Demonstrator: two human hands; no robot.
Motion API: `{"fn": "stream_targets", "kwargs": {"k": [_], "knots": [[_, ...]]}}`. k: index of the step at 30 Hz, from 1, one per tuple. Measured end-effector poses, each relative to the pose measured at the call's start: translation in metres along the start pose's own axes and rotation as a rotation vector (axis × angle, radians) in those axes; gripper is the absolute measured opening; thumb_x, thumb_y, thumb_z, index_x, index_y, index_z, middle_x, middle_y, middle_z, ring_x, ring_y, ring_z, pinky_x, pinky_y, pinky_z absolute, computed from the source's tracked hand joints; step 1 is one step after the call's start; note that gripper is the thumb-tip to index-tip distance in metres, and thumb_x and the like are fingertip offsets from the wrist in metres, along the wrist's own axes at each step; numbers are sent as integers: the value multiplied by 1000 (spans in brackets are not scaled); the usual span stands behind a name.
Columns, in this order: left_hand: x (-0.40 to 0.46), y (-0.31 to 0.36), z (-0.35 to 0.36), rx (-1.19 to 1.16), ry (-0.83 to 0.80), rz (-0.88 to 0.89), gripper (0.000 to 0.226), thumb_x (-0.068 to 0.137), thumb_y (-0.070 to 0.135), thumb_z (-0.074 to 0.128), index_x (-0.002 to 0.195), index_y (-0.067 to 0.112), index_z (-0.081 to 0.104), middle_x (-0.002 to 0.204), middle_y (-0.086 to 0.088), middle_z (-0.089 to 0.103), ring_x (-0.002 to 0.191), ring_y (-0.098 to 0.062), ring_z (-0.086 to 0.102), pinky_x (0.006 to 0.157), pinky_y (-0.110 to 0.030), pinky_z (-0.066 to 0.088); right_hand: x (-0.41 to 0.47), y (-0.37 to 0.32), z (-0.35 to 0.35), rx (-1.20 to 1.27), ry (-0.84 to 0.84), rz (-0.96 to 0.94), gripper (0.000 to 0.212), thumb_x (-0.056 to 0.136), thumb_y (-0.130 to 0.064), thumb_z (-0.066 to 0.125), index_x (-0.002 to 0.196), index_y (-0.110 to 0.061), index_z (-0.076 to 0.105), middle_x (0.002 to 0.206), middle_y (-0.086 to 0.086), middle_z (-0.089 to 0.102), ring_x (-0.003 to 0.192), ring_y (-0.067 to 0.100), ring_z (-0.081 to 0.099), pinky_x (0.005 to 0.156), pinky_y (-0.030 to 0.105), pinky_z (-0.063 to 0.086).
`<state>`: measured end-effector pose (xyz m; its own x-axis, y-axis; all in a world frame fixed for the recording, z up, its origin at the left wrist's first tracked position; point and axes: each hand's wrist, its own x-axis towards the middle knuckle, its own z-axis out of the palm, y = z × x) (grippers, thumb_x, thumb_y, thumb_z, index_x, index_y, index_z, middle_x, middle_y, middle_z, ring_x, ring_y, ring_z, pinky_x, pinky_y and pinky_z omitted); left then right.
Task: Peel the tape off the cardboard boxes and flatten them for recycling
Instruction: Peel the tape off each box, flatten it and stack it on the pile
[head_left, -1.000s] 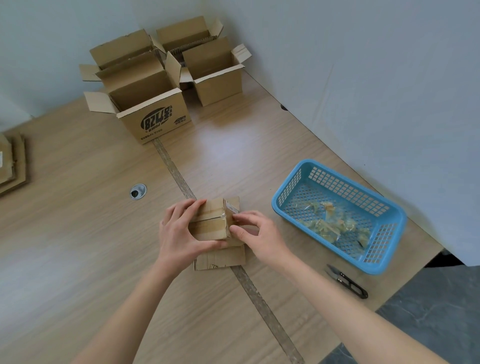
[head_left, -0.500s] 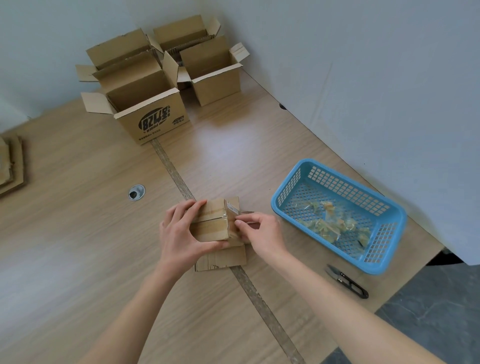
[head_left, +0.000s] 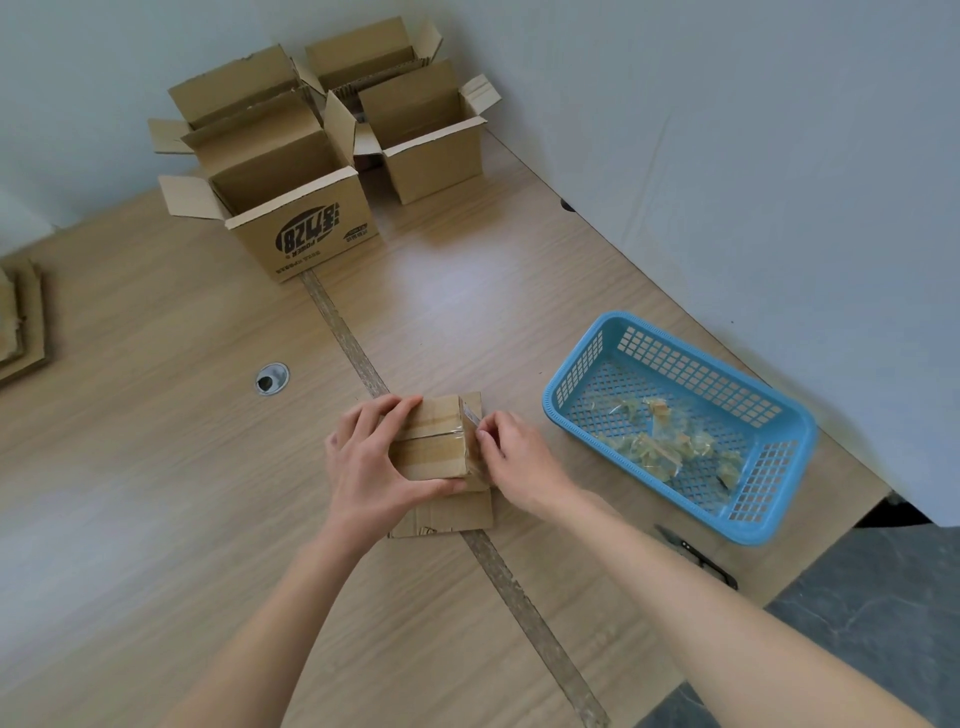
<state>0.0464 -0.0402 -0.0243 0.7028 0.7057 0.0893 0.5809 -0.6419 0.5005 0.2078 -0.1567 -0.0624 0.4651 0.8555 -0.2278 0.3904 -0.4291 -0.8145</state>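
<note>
A small cardboard box (head_left: 434, 441) sealed with clear tape (head_left: 470, 423) stands on the wooden table in front of me. My left hand (head_left: 366, 462) grips it from the left, fingers over the top and thumb along the front. My right hand (head_left: 511, 452) is at the box's right side, fingertips pinching the tape at the upper right edge. A loose flap lies flat under the box toward me.
Several open cardboard boxes (head_left: 291, 182) stand at the far corner by the wall. A blue basket (head_left: 675, 431) with crumpled tape scraps sits to the right. Black snips (head_left: 696, 556) lie near the table's front right edge. Flattened cardboard (head_left: 21, 322) lies at the far left.
My right hand has shifted up along the box's right side to the top corner, fingertips now on the tape edge. The left hand keeps its hold.
</note>
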Motion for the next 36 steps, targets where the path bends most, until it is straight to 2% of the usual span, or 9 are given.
{"fn": "stream_targets", "kwargs": {"k": [4,7,11,15,19,22,27,31,36], "knots": [[-1,-1,-1,12,3,15,107,48,89,66,138,32,59,136,14,53,130,-16,41,101,-37,29,-1,3,-1,21,-71,4,15,107,-21,38,94,-22,45,97,-7,48,90,13,48,79,28,35],[0,-2,-2,23,-8,23,106,49,88,66,138,32,58,136,14,53,129,-17,41,100,-37,29,-5,5,-4,80,-97,30,17,107,-21,39,92,-24,47,97,-6,52,89,16,56,78,33,46],[-1,-2,0,36,-8,47,105,50,87,67,138,31,59,136,12,54,128,-19,42,100,-38,30,-9,8,-10,256,-60,125,14,107,-22,44,102,-24,56,104,-6,66,89,8,70,73,15,52],[-1,-1,3,45,3,53,104,50,87,67,137,30,59,135,12,54,128,-18,41,100,-36,27,-12,17,-10,307,-39,105,22,100,-25,62,120,-34,65,113,-16,69,95,-1,68,86,18,55],[0,-1,5,59,6,50,104,50,86,67,137,30,59,134,12,54,128,-19,43,101,-36,28,-14,18,3,377,174,116,12,86,-18,79,93,-28,79,88,-14,77,85,1,71,84,27,59],[-1,-1,6,74,-1,57,105,49,87,67,137,31,59,134,11,54,128,-19,43,101,-38,30,-14,15,7,362,174,133,19,90,-17,75,80,-32,72,83,-10,75,85,8,71,86,35,59],[1,-4,3,52,2,26,105,48,86,69,138,33,57,136,14,52,129,-18,41,101,-38,31,-10,12,-12,160,29,128,14,98,-25,64,85,-30,64,90,-14,72,89,2,68,83,27,54],[-2,-3,3,106,-23,86,106,51,88,66,139,29,57,136,10,53,127,-22,43,101,-46,36,-11,12,-21,158,-10,166,14,97,-22,65,84,-28,65,85,-12,74,84,4,71,86,36,60],[-2,-3,5,124,-34,120,105,53,87,66,140,29,56,136,10,53,127,-22,43,101,-44,34,-16,24,-12,266,-3,264,14,99,-19,62,87,-25,66,87,-6,74,84,8,73,86,36,61]]}}
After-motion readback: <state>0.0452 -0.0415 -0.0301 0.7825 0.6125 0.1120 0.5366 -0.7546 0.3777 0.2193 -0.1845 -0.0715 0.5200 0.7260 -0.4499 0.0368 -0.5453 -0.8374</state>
